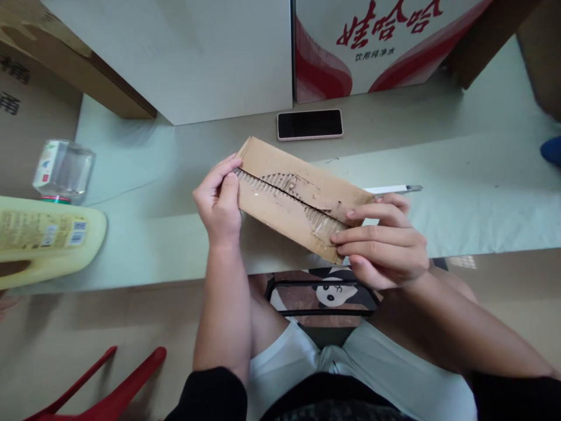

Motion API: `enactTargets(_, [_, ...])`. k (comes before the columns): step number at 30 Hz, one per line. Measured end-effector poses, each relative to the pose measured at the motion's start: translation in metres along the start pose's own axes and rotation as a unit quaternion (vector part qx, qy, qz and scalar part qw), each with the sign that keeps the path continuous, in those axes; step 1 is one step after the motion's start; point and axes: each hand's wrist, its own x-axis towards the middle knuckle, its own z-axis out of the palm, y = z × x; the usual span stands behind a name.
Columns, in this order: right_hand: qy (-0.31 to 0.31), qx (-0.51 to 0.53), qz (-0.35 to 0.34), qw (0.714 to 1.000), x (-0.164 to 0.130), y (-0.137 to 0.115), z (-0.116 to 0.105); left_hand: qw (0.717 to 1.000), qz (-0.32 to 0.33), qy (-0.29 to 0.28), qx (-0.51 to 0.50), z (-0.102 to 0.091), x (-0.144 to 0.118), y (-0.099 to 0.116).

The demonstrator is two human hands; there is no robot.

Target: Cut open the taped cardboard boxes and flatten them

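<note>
A small brown cardboard box [280,204] is held up tilted over the front of the table, its seam facing me. Along that seam the top paper is torn and corrugated ridges show. My left hand [220,199] closes round the box's left end, thumb on top. At the right end my right hand [385,242] grips the box with bent fingers, fingertips pressed on the torn area. Just beyond the right hand lies a slim white utility knife [394,189], partly hidden behind the box. The underside of the box is out of sight.
A phone [310,124] lies before a white carton [219,52] and a red-and-white carton [377,52]. To the left are a clear bottle [65,169] and a yellow jug [48,240] on their sides. Red legs [118,386] stand on the floor, lower left.
</note>
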Motion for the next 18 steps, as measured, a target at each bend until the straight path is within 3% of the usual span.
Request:
enactTargets(3, [0.045, -0.002, 0.06, 0.997, -0.007, 0.005, -0.003, 1.0, -0.004, 0.002, -0.005, 0.0, 0.0, 0.002])
enactTargets(7, [0.117, -0.015, 0.243, 0.963, -0.018, 0.023, 0.002, 0.999, -0.027, 0.014, -0.02, 0.0, 0.0, 0.005])
enactTargets(9, [0.121, 0.024, 0.314, 0.941, -0.022, 0.032, 0.009, 0.997, -0.057, 0.037, -0.037, -0.001, 0.002, 0.007])
enactTargets(12, [0.067, 0.108, 0.419, 0.899, -0.025, 0.043, 0.018, 0.986, -0.117, 0.093, -0.078, -0.005, 0.007, 0.007])
enactTargets(14, [-0.001, 0.156, 0.478, 0.865, -0.026, 0.047, 0.022, 0.976, -0.15, 0.126, -0.099, -0.011, 0.011, 0.002])
enactTargets(16, [-0.095, 0.205, 0.496, 0.838, -0.026, 0.047, 0.023, 0.971, -0.168, 0.14, -0.095, -0.02, 0.015, -0.008])
enactTargets(18, [-0.181, 0.26, 0.465, 0.827, -0.025, 0.044, 0.024, 0.976, -0.163, 0.13, -0.063, -0.031, 0.018, -0.02])
